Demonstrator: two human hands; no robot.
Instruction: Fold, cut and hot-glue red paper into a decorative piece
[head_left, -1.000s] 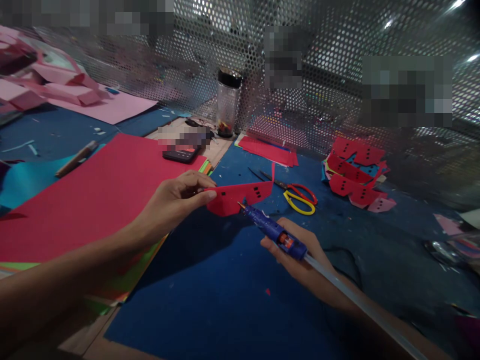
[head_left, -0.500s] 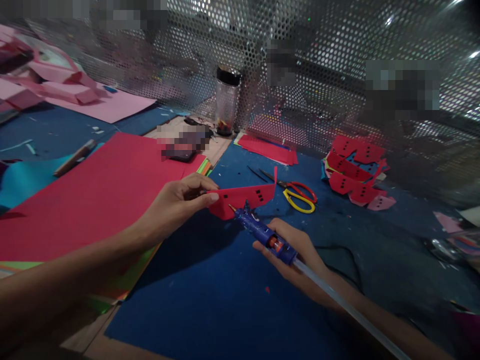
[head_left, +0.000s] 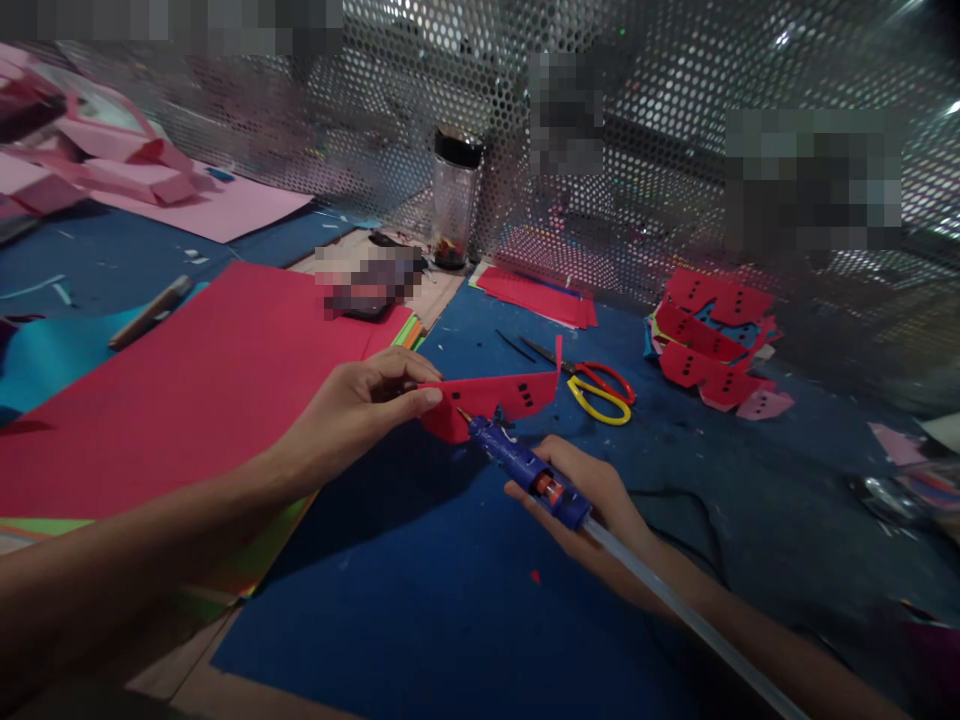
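My left hand (head_left: pixel 375 395) pinches the left end of a red paper cutout (head_left: pixel 491 391) with small black squares on it and a narrow upright strip at its right end. In my right hand (head_left: pixel 592 490) is a blue glue gun (head_left: pixel 517 455), gripped around its body, with a long clear glue stick (head_left: pixel 675 605) coming out of the back. The gun's tip sits at the face of the cutout, near its left squares; whether it touches is hard to tell. Behind the cutout lie scissors (head_left: pixel 600 390) with one red and one yellow handle.
Large red sheets (head_left: pixel 195 400) lie stacked on the left. A clear bottle (head_left: pixel 453 205) stands by the perforated metal panel (head_left: pixel 645 110), with a phone (head_left: pixel 375 285) near it. Red strips (head_left: pixel 536 298) and similar cutouts (head_left: pixel 712 335) lie farther back. A dark cord (head_left: pixel 705 520) runs at the right.
The cutout's right end has shifted slightly to the right. The glue gun and both hands have hardly moved.
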